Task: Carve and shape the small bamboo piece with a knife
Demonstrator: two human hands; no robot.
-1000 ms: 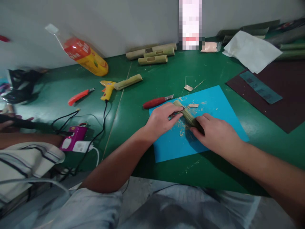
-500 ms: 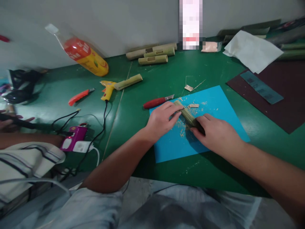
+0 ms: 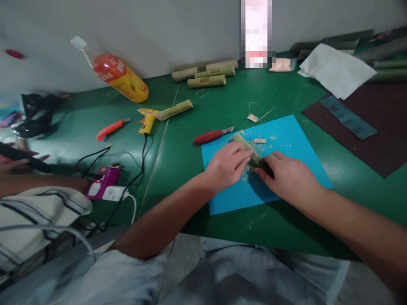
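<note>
A short bamboo tube point(image 3: 241, 140) slants over a blue sheet of paper point(image 3: 299, 140). My right hand point(image 3: 291, 174) is closed around its near end, thumb below and fingers above. The fingers of my left hand point(image 3: 226, 164) press together on the middle of the tube; whether they pinch anything small there is hidden. Pale wood shavings point(image 3: 244, 178) and a small bamboo chip point(image 3: 260, 141) lie on the paper. Beside the paper's far left corner rests a red-handled carving knife point(image 3: 211, 136) with its blade pointing right.
A yellow glue gun point(image 3: 148, 120), an orange utility knife point(image 3: 111, 129) and a purple power adapter point(image 3: 103, 183) with cords lie left. Cut bamboo tubes point(image 3: 206, 81) and a juice bottle point(image 3: 122, 80) stand along the wall. A co-worker's arm point(image 3: 41, 185) reaches in at left.
My left hand has slid along the tube from near its far end toward my right hand. My right hand keeps its hold. The view has shifted slightly.
</note>
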